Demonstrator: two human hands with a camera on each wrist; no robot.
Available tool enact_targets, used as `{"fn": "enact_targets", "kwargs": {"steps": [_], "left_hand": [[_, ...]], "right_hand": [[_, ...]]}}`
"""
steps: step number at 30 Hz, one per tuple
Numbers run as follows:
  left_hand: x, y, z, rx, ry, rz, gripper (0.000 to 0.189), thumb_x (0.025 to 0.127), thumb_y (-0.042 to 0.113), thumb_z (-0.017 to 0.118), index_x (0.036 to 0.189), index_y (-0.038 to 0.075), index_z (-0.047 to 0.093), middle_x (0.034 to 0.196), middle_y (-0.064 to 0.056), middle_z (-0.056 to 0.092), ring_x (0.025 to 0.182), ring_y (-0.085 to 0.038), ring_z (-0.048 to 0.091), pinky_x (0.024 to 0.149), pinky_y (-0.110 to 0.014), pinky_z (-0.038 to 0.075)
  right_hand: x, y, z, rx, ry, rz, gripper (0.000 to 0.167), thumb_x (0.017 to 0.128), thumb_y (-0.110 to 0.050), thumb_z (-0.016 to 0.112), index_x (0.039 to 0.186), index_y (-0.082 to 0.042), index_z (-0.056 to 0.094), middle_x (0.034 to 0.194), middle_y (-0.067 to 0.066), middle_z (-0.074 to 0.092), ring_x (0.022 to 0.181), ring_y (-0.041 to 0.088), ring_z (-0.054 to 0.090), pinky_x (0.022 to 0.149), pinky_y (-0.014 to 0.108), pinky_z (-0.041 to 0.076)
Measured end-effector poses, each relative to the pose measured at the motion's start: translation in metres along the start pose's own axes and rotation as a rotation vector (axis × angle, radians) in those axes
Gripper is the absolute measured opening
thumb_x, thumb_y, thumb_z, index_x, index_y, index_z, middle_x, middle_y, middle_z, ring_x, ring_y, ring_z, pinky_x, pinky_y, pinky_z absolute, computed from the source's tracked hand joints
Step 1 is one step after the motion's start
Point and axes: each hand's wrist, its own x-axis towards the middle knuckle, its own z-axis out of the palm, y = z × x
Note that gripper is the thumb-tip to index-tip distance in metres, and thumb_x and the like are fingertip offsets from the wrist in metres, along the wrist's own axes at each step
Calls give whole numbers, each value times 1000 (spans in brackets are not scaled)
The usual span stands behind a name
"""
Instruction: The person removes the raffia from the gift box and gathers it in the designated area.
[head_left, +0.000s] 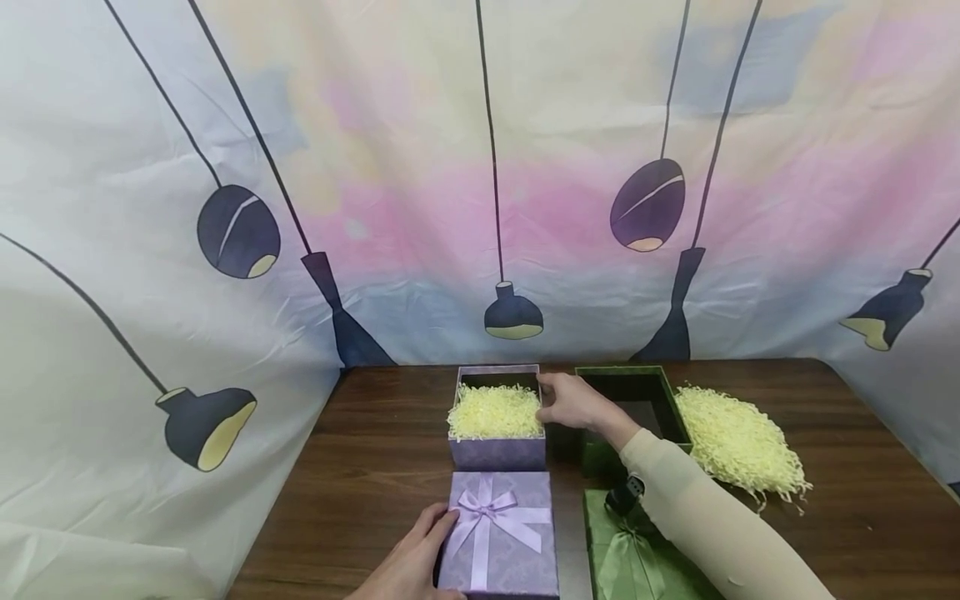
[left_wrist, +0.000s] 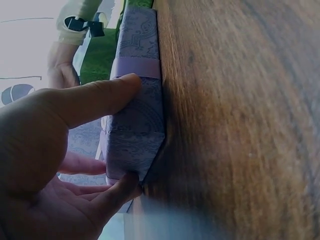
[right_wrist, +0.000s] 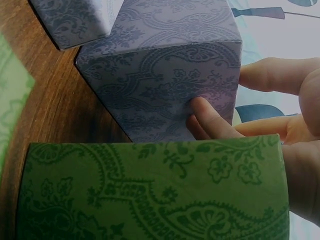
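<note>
A purple patterned gift box (head_left: 498, 454) stands on the table, filled with pale yellow shredded paper (head_left: 497, 412). My right hand (head_left: 577, 402) holds its right wall; in the right wrist view, fingertips (right_wrist: 201, 107) press the outer side and the thumb lies at the rim. In front of the box is its purple lid (head_left: 536, 554), topped with a lilac ribbon bow (head_left: 487, 508). My left hand (head_left: 415, 554) grips the lid's near left corner, with the thumb (left_wrist: 112, 95) along one side and fingers round the adjoining side.
An uncovered green gift box (head_left: 678, 408) with a dark inside stands right of the purple one, partly behind my right arm. Its green lid with a bow (head_left: 603, 533) lies nearer. A heap of yellow shredded paper (head_left: 738, 442) sits at the right. A printed curtain (head_left: 427, 208) hangs behind.
</note>
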Motion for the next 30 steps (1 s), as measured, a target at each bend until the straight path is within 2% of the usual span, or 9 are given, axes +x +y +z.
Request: {"fn": "enact_targets", "kwargs": {"steps": [6,9,13,15,18,22,25,28,30], "left_hand": [[-2,-2,3,-9,26,26,95,64,48,87,134,-5,50,131,-15,48,110,-27,56,89,-34,53],[-2,-1,4,-16,10,31,94,66,51,85,133,-6,51,131,-17,49,111,-29,56,90,-35,53],[1,2,-3,-79,-84,-83,92,73,60,76,134,-3,50,137,-17,44,117,-31,54,94,-44,51],[3,3,-9,-88,-95,-128,88,76,60,73,135,0,50,139,-15,43,120,-30,52,96,-48,49],[5,3,-17,-47,-6,-89,78,79,52,75,133,1,53,137,-14,46,120,-27,53,97,-48,48],[13,2,-25,20,185,27,63,77,36,81,127,3,59,130,-8,54,116,-20,57,93,-43,51],[25,2,-33,48,296,120,58,74,28,84,123,5,62,126,-6,58,113,-17,58,91,-40,52],[40,2,-43,70,365,194,56,73,27,85,121,7,64,125,-7,59,115,-18,58,91,-40,52],[49,2,-51,84,374,213,57,73,28,84,123,8,63,126,-9,58,118,-19,56,93,-41,51]], "right_hand": [[-3,1,1,-1,-20,-4,75,80,-11,71,145,7,39,139,24,52,99,22,66,69,30,48],[-3,2,2,-18,-28,0,75,80,-12,71,145,7,39,140,23,52,96,19,66,67,29,47],[-2,2,0,-27,-27,-5,75,80,-11,71,145,7,38,139,24,52,93,18,65,65,29,46],[-1,0,-1,-24,-28,-5,75,81,-12,70,146,6,37,139,24,52,94,18,65,65,29,45],[0,-2,-3,-28,-36,-5,75,82,-12,70,146,7,36,138,25,52,93,18,65,64,30,44],[0,-5,-4,-63,-42,-3,74,82,-12,69,146,7,36,134,24,56,84,16,60,67,32,43],[0,-6,-4,-90,-40,-2,74,82,-12,69,146,7,36,131,22,58,80,15,58,70,32,43],[-1,-5,-4,-96,-38,-5,74,82,-12,68,146,7,37,130,21,59,79,14,58,69,31,43],[-1,-4,-3,-90,-43,-10,74,82,-11,68,146,8,36,129,21,59,77,13,57,67,31,43]]}}
